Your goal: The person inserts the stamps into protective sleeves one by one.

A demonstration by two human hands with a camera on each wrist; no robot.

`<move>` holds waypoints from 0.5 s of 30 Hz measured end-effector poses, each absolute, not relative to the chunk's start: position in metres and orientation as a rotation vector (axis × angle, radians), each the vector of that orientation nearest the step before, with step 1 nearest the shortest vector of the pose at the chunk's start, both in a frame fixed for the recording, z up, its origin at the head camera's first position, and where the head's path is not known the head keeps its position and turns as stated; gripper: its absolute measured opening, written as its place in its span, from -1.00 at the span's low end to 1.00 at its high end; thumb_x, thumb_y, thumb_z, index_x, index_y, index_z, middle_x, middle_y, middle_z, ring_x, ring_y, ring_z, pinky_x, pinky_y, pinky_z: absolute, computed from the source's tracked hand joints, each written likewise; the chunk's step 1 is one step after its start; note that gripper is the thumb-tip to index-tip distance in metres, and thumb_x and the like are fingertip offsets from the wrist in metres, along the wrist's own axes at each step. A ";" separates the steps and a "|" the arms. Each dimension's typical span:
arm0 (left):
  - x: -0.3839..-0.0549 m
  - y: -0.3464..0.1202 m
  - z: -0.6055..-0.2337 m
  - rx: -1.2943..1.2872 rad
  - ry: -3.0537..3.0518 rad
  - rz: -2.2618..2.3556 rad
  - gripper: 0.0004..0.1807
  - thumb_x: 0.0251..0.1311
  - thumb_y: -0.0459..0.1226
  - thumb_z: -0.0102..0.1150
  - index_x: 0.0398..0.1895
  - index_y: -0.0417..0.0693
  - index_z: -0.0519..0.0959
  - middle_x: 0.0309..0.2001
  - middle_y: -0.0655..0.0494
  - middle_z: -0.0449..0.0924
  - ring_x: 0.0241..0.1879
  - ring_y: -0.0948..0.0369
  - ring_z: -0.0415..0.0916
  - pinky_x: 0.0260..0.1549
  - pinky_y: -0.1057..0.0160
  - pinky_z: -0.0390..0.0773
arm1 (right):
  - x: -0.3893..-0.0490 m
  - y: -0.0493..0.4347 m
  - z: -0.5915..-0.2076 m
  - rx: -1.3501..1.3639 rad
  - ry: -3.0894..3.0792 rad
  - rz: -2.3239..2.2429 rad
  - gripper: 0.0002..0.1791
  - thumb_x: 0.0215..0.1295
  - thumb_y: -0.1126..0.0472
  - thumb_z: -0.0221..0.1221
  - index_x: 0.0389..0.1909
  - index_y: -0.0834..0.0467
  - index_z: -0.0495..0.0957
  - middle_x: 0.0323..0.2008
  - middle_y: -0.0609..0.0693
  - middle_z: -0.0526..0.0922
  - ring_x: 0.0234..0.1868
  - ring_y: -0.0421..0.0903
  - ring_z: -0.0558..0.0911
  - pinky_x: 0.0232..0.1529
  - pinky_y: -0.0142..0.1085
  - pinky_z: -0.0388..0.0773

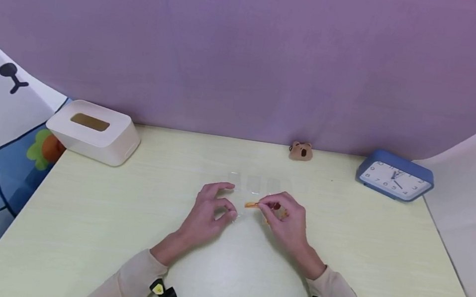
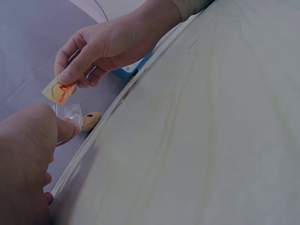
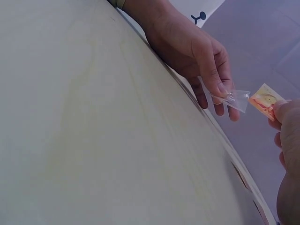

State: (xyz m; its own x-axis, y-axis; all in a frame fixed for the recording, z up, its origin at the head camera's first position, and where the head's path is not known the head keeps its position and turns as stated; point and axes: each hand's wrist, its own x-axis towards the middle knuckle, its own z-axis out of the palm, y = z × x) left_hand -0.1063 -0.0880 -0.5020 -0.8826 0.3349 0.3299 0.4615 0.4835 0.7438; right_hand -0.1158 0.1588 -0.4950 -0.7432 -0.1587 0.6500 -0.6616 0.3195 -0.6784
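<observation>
Between thumb and fingers, my left hand (image 1: 210,212) pinches a small clear plastic bag (image 3: 236,99), its mouth facing the other hand. My right hand (image 1: 285,220) pinches a small orange-and-yellow printed card (image 3: 266,101) by one end. The card's free corner points at the bag's opening, right at its edge in the right wrist view. Beneath the right hand, more orange and red pieces (image 1: 282,213) show on the table, partly hidden by the fingers. Several clear bags (image 1: 253,184) lie flat in a row just beyond both hands.
At the back left stands a white tissue box (image 1: 121,145). A brown bear-shaped figure (image 1: 300,152) sits by the purple wall, and a blue clock (image 1: 396,176) stands at the back right. The pale wooden table (image 1: 230,278) spreads under both arms.
</observation>
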 end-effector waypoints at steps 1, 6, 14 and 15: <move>-0.106 -0.088 -0.502 -0.696 -2.587 -1.359 -0.83 0.44 -0.21 0.46 -0.37 0.03 0.81 0.44 -0.16 0.56 0.50 -0.23 0.31 0.47 -0.49 0.16 | -0.116 0.159 -0.495 0.725 -2.123 1.417 -0.78 0.19 0.57 0.51 -0.23 0.24 0.79 -0.34 0.03 0.81 -0.39 -0.12 0.63 -0.35 -0.26 0.66; -0.106 -0.087 -0.501 -0.684 -2.594 -1.374 -0.79 0.48 -0.17 0.44 -0.37 0.03 0.81 0.45 -0.15 0.56 0.50 -0.22 0.31 0.48 -0.47 0.16 | -0.116 0.159 -0.497 0.738 -2.137 1.401 -0.92 0.35 0.39 0.52 -0.23 0.25 0.79 -0.34 0.02 0.81 -0.41 -0.13 0.62 -0.36 -0.25 0.66; -0.106 -0.087 -0.502 -0.677 -2.593 -1.373 -0.80 0.48 -0.18 0.44 -0.37 0.04 0.80 0.46 -0.14 0.54 0.51 -0.22 0.29 0.47 -0.47 0.18 | -0.117 0.159 -0.496 0.734 -2.155 1.388 -0.72 0.12 0.60 0.54 -0.24 0.23 0.79 -0.34 0.01 0.81 -0.41 -0.13 0.62 -0.38 -0.21 0.67; -0.106 -0.087 -0.502 -0.678 -2.592 -1.371 -0.81 0.47 -0.18 0.44 -0.37 0.04 0.80 0.47 -0.14 0.54 0.51 -0.22 0.29 0.47 -0.48 0.18 | -0.117 0.159 -0.496 0.733 -2.154 1.388 -0.72 0.11 0.61 0.54 -0.24 0.24 0.78 -0.34 0.01 0.81 -0.41 -0.13 0.62 -0.38 -0.21 0.67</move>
